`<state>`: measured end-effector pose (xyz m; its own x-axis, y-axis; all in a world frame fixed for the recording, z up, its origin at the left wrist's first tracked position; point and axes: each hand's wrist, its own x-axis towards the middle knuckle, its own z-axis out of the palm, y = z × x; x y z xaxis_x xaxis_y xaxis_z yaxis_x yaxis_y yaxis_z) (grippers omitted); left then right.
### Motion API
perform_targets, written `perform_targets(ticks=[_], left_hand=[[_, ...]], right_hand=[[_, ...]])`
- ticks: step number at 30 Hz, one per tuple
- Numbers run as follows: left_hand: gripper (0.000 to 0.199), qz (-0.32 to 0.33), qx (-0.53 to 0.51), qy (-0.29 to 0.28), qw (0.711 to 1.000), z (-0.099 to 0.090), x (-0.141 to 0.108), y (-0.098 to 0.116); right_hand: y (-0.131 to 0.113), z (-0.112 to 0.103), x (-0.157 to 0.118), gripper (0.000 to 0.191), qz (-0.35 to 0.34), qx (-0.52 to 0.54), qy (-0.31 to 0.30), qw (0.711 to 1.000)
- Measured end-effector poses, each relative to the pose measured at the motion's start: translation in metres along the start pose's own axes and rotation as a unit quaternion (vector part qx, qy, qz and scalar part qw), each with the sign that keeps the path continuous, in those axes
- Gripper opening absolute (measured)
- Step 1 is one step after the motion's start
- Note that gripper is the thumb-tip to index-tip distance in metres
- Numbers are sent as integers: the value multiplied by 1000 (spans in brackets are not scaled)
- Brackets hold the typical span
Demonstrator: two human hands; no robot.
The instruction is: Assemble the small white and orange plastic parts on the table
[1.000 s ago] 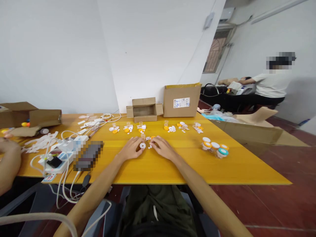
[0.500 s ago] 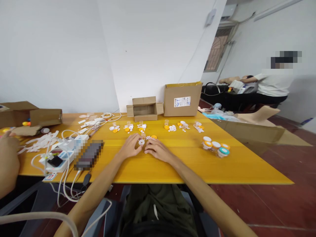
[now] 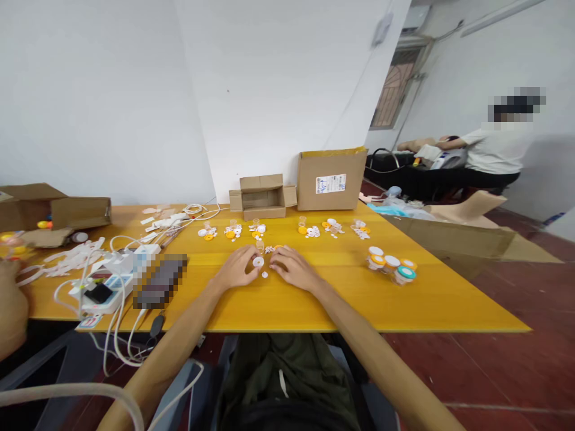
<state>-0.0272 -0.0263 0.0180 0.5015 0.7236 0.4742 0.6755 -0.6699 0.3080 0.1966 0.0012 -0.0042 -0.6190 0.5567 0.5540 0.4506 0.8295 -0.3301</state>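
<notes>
A small round white part (image 3: 258, 261) is held between the fingertips of my left hand (image 3: 237, 267). My right hand (image 3: 294, 268) is just to the right, its fingers curled above the table; whether they pinch anything is too small to tell. Between the hands a little white piece (image 3: 265, 275) lies on the yellow table (image 3: 287, 308). Just beyond my fingers are a clear cup (image 3: 260, 246), a heap of tiny white pieces (image 3: 269, 249) and an orange lid (image 3: 279, 246), partly hidden by my right hand.
Groups of small parts (image 3: 313, 231) line the table's back, before an open carton (image 3: 263, 200) and a closed box (image 3: 331, 181). Lidded jars (image 3: 392, 264) stand right. A phone (image 3: 160, 281), power strip (image 3: 121, 281) and cables lie left. Another person's hand (image 3: 11, 305) is far left.
The little white piece now lies apart from my right fingers, which have moved slightly up and right. The other person's hand at far left has moved lower.
</notes>
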Motion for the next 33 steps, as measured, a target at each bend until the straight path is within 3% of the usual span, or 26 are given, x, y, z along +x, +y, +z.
perform_targets(ticks=[4, 11, 14, 24, 33], left_hand=[[14, -10, -14, 31, 999, 1, 0, 0], [11, -20, -38, 149, 988, 0, 0, -3], [12, -17, -38, 153, 987, 0, 0, -4], [20, -23, -15, 13, 1000, 1, -3, 3], [19, -41, 15, -116, 992, 3, 0, 12]], right_hand=[[2, 1, 0, 10, -6, -10, -3, 1000], [5, 3, 0, 14, -19, -20, 7, 1000], [7, 5, -1, 15, -18, -28, 14, 999], [12, 5, -2, 15, 4, -55, 24, 998], [12, 7, -3, 17, 12, -61, 30, 998]])
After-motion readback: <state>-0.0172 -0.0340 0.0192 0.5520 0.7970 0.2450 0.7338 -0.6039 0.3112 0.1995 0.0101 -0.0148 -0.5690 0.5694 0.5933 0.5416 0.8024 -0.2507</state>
